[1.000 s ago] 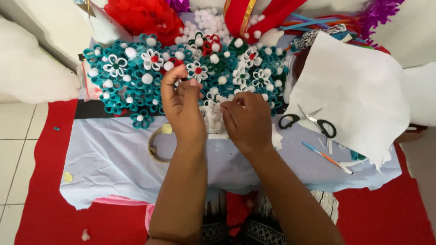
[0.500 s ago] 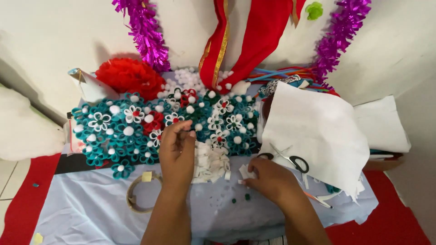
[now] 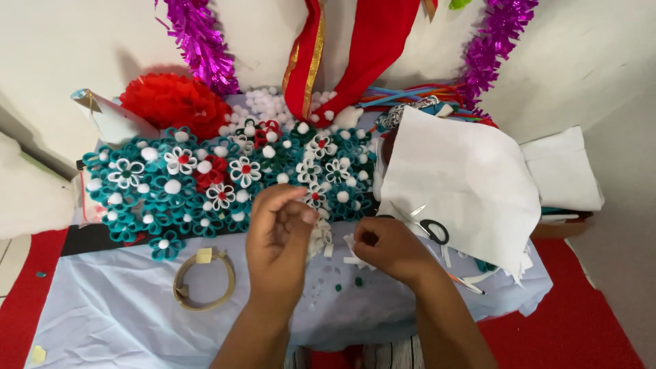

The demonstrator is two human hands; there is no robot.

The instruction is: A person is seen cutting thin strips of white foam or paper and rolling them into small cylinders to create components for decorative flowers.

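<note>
Small white cut strips of felt lie in a loose heap on the pale blue cloth of the counter, right between the two hands and just below the mat of teal, white and red felt flowers with white pompom centres. The left hand hovers with its fingers curled inward, thumb and fingertips pinched together near the heap; whether anything sits in that grip I cannot tell. The right hand is clenched loosely, knuckles up, resting on the cloth just right of the strips and touching a few stray white snippets. The heap lies to the right of the left hand and to the left of the right one; the left fingertips look nearer. Black-handled scissors lie just beyond the right hand, on a large white felt sheet. A tan ring of tape sits off to the left.
</note>
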